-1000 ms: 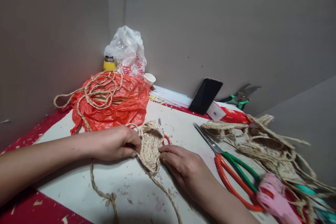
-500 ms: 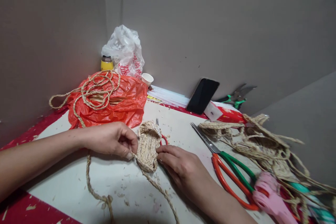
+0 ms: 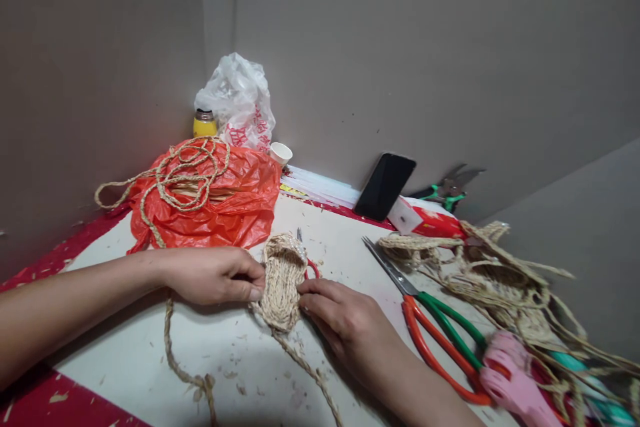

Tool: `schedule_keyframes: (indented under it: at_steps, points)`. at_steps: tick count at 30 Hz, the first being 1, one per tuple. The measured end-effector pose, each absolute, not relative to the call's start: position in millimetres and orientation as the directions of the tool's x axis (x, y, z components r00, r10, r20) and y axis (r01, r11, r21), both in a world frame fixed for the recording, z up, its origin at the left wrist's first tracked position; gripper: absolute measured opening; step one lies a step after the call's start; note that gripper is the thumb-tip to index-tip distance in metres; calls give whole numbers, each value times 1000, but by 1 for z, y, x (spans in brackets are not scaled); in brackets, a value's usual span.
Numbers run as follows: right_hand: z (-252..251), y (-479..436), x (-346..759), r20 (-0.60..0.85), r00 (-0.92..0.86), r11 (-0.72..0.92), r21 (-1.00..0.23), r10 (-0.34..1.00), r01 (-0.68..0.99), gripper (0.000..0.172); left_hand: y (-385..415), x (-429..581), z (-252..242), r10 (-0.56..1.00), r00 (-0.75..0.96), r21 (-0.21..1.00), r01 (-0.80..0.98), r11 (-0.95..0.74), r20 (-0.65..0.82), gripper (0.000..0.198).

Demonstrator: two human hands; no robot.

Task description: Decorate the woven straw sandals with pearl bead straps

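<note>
A small woven straw sandal sole [image 3: 281,278] lies on the white table [image 3: 250,360] between my hands. My left hand [image 3: 215,275] is closed, its fingers pinching the sole's left edge where a braided straw rope [image 3: 173,347] trails off toward me. My right hand [image 3: 345,320] rests against the sole's right edge, fingers curled and pressing on it. Another braid tail [image 3: 313,377] runs from the sole's near end toward the table's front.
An orange plastic bag [image 3: 220,203] with coiled straw rope [image 3: 185,173] sits behind my left hand. Large orange-and-green scissors [image 3: 435,330], a pink tool [image 3: 515,380] and a heap of straw pieces [image 3: 500,280] lie right. A phone [image 3: 385,185], pruners [image 3: 447,190], white bag [image 3: 240,103], yellow bottle [image 3: 204,123] and cup [image 3: 281,152] line the wall.
My left fingers have closed flatter against the sole's left edge, and my right fingers shifted slightly along its right edge. The sole stays in place.
</note>
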State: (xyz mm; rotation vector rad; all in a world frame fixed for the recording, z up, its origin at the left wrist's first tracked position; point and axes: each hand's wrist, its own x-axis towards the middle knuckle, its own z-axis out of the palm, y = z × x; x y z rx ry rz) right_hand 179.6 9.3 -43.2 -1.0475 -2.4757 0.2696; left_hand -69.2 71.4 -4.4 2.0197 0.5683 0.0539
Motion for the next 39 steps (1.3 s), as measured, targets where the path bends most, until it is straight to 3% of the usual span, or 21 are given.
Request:
schedule_keyframes:
  at_steps: [3, 6, 8, 11, 14, 20, 26, 34, 39]
  points:
    - [-42, 9, 179, 323, -621, 700, -342, 714, 627, 28, 62, -61, 3, 427, 889, 688, 414, -596, -165, 20]
    - [-42, 9, 179, 329, -625, 706, -342, 708, 620, 29, 56, -49, 14, 447, 882, 448, 462, -765, -148, 19]
    - [-42, 9, 179, 322, -624, 702, -349, 712, 621, 29, 56, -41, 19, 443, 881, 333, 474, -815, -167, 20]
    - [-43, 9, 180, 301, -622, 690, -355, 723, 630, 28, 62, -32, 21, 452, 866, 271, 497, -824, -213, 18]
    - [-44, 10, 181, 283, -620, 681, -352, 732, 643, 28, 71, -29, 21, 455, 857, 321, 513, -796, -243, 17]
    - [-42, 8, 180, 294, -622, 687, -360, 725, 631, 33, 83, -32, 18, 339, 870, 597, 492, -633, -357, 18]
    - [-45, 9, 181, 297, -615, 682, -372, 730, 630, 33, 82, -37, 4, 456, 841, 675, 518, -526, -291, 12]
    - [-46, 10, 182, 277, -614, 671, -380, 739, 636, 27, 70, -41, -13, 525, 850, 646, 421, -636, -37, 16]
    - [-46, 10, 182, 293, -599, 665, -389, 745, 637, 23, 57, -44, -21, 574, 818, 579, 463, -671, 12, 15]
